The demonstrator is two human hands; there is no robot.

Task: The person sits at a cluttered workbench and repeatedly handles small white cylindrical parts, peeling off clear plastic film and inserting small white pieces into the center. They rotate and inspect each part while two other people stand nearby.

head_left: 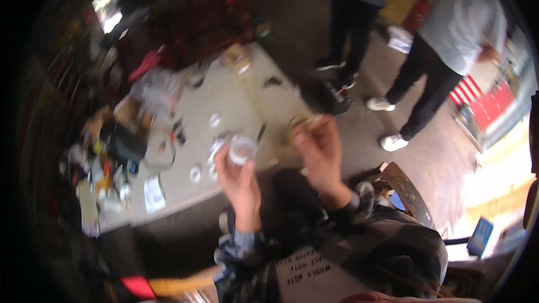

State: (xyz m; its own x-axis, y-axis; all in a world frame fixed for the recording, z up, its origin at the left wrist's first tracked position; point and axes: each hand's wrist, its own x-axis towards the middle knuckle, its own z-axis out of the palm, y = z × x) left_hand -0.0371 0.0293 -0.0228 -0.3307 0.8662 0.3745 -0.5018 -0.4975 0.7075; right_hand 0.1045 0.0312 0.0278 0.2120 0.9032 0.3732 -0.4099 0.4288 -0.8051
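My left hand [240,185] is raised above the near edge of a pale table [179,182], fingers closed around a white round ring-shaped piece [243,151]. To the right, my right hand [323,154] pinches a small brownish-yellow round thing [296,123] between thumb and fingers; motion blur hides its exact kind. The two hands are apart. On the table by my left hand lie several small white round pieces [195,173], some partly hidden behind the fingers. A thin dark stick [261,132] rests on the tabletop between the hands.
A clear plastic bag [156,92], a black object [122,145], white paper [153,193] and mixed small items crowd the table's left. Two people stand beyond at the right, one in a grey shirt [463,19]. A worn wooden chair back [409,191] is near my right elbow.
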